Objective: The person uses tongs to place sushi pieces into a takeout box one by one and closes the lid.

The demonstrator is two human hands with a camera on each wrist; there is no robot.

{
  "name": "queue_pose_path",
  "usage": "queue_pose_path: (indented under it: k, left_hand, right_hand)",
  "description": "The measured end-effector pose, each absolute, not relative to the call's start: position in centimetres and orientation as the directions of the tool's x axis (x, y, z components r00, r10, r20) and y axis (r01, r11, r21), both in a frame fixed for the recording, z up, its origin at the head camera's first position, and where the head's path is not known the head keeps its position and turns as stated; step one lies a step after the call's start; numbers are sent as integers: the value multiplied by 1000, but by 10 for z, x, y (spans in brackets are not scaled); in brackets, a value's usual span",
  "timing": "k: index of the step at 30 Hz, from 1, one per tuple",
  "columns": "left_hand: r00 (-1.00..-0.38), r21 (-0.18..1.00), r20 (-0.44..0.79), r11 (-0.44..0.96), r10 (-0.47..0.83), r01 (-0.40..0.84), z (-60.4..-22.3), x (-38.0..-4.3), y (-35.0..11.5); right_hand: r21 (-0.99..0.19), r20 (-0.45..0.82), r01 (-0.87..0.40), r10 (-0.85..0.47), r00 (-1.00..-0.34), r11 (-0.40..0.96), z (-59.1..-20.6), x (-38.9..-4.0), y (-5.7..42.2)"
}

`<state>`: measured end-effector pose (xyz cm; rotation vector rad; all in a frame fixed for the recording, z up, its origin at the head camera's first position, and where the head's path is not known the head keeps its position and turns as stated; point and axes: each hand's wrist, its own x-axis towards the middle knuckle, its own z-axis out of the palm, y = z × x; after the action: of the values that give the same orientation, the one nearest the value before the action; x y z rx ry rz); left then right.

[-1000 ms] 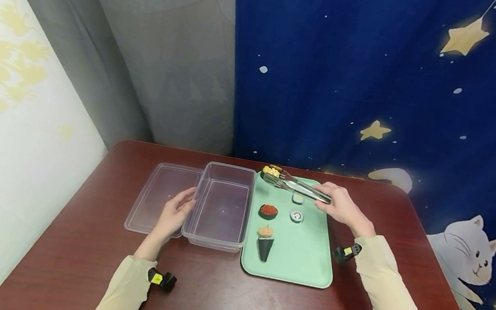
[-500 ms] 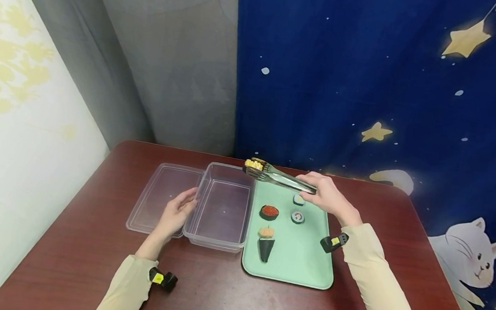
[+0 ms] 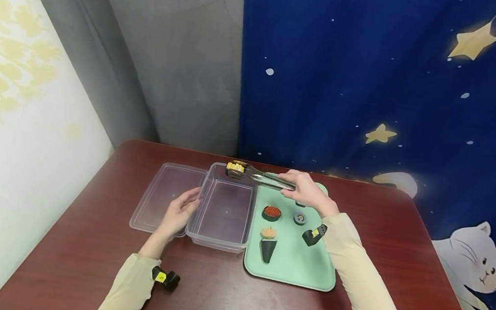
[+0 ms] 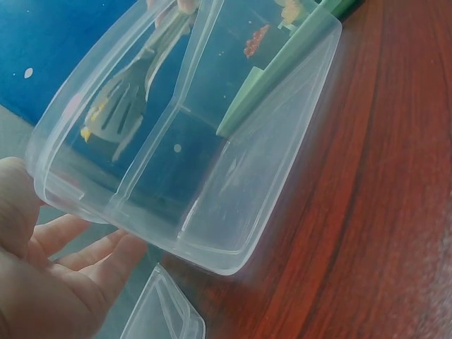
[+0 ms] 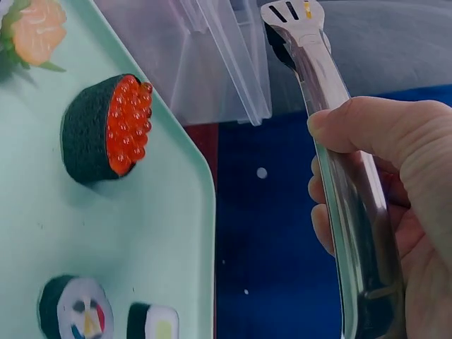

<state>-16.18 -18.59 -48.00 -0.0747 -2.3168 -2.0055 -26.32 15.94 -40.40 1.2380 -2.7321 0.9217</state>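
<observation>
My right hand (image 3: 305, 189) grips metal serving tongs (image 3: 272, 180). Pinched in their slotted heads is a sushi piece with yellow corn topping (image 3: 235, 167), over the far end of the clear plastic container (image 3: 218, 242). In the right wrist view, thumb and fingers wrap around the tongs (image 5: 353, 205). My left hand (image 3: 179, 211) rests against the container's left wall, its fingers extended along the outside in the left wrist view. On the green tray (image 3: 295, 272) sit a red roe sushi (image 3: 271, 213), a round roll (image 3: 299, 218), and a dark cone-shaped hand roll (image 3: 268, 249) with pale orange topping.
A clear lid (image 3: 155, 203) lies flat on the brown table (image 3: 209, 289), left of the container and partly behind my left hand. Another small roll (image 5: 153, 321) on the tray is mostly covered by my right hand in the head view. Curtains hang behind the table.
My right hand has carried the tongs and the corn sushi leftward, from above the tray's far left corner to over the container. The left hand keeps its place at the wall.
</observation>
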Motion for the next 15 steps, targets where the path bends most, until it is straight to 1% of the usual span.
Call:
queue_pose_path:
  k: [3,12,15]
  left_hand:
    - [-996,985,93,145,-9,91,-480,-162,-185]
    - [-994,984,109,145,-15,106,-480,-163,-184]
    - [-995,984,93,157,-20,89,-479,-163,-185]
  right_hand:
    - [-498,217,-687,-691,-689,529,-407,-267,154]
    - [-454,177,-719,-737,-652,527,-408,-276,139]
    - [-440,149,-721,-749,-646,535,-407,-278,133]
